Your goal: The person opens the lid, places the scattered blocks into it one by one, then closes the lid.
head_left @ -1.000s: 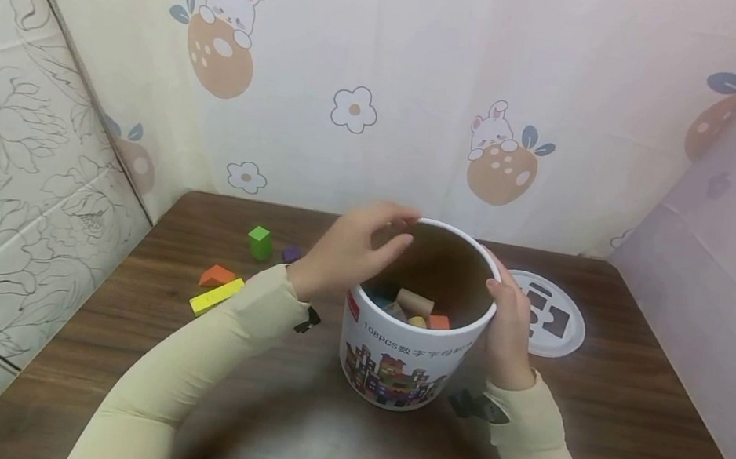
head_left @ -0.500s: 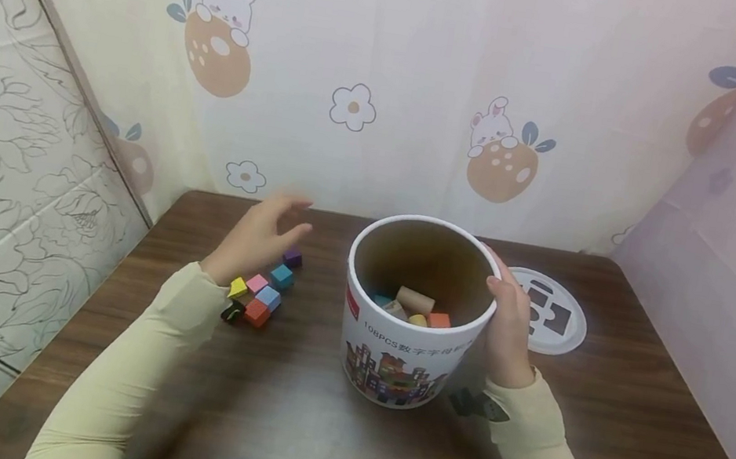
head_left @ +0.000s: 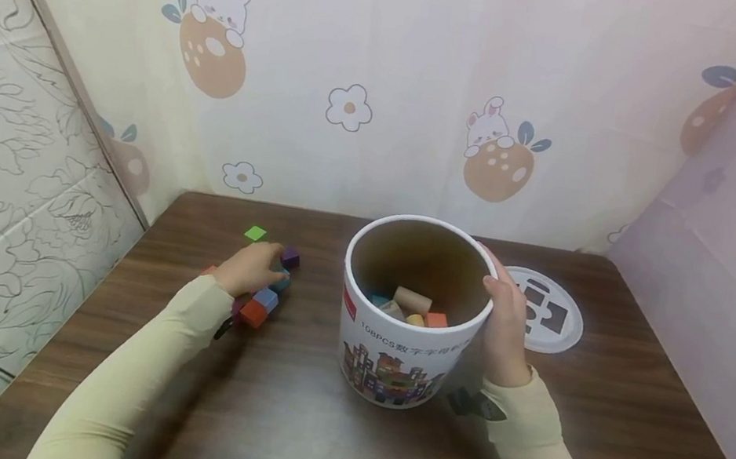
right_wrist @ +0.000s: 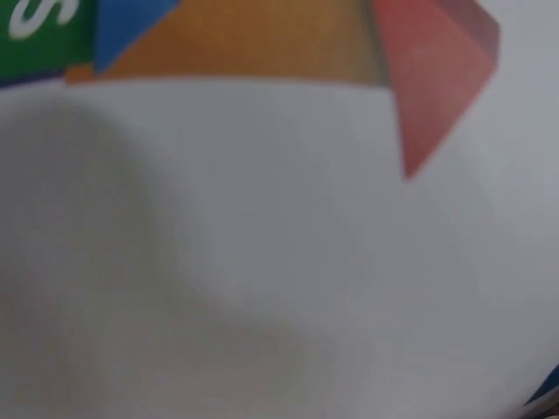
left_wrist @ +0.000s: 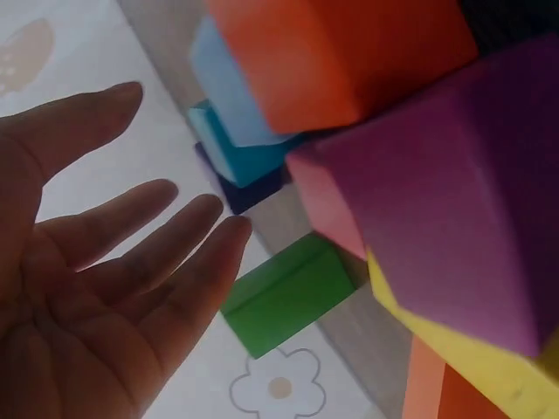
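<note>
My left hand (head_left: 253, 269) is over a cluster of wooden blocks on the left of the table. Its fingers are spread in the left wrist view, the palm holding nothing, with a green block (left_wrist: 293, 297) just past the fingertips. Near it lie a purple block (left_wrist: 428, 192), an orange-red block (head_left: 253, 314), a light blue block (head_left: 265, 299) and a teal block (left_wrist: 240, 155). With my right hand (head_left: 503, 329) I grip the rim of a white bucket (head_left: 360, 331), upright and holding several blocks. Its printed wall fills the right wrist view.
A white lid (head_left: 571, 338) with shaped cutouts lies behind my right hand. The dark wooden table (head_left: 321, 445) meets a patterned curtain (head_left: 409, 148) at its back edge, and panels stand on both sides.
My left hand has left the bucket's opening, swung left and come down over the blocks. My right hand has stayed on the rim, and the bucket has barely shifted.
</note>
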Action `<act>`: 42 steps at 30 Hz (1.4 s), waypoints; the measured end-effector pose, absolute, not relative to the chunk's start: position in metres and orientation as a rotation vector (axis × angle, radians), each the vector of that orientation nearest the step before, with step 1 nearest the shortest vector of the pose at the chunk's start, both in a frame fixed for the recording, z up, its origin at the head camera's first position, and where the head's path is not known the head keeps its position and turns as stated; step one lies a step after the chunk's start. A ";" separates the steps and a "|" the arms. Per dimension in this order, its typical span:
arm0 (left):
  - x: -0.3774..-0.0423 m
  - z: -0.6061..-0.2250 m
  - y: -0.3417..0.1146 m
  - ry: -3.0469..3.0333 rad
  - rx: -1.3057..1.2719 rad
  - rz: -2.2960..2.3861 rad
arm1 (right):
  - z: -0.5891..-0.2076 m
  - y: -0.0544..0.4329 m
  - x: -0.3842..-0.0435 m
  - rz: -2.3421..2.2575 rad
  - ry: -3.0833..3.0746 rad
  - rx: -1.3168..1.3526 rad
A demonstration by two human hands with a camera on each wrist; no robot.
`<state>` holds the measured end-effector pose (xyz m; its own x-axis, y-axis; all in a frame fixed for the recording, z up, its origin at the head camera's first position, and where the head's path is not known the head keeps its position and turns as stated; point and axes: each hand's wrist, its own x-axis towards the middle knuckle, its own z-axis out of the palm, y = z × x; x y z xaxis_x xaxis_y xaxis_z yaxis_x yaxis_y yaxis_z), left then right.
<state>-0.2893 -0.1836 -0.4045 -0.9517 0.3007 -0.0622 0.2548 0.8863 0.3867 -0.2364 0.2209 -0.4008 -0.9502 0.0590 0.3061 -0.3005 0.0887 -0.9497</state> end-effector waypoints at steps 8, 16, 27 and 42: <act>-0.297 -0.411 -0.181 2.877 0.414 0.500 | -0.342 0.182 -0.183 1.916 -2.134 0.296; -0.302 -0.415 -0.182 2.854 0.402 0.515 | -0.363 0.189 -0.197 1.886 -2.118 0.285; -0.295 -0.401 -0.184 2.914 0.542 0.683 | -0.361 0.188 -0.196 1.882 -2.132 0.261; -0.259 -0.318 -0.157 2.909 0.740 0.973 | -0.360 0.189 -0.196 1.890 -2.124 0.247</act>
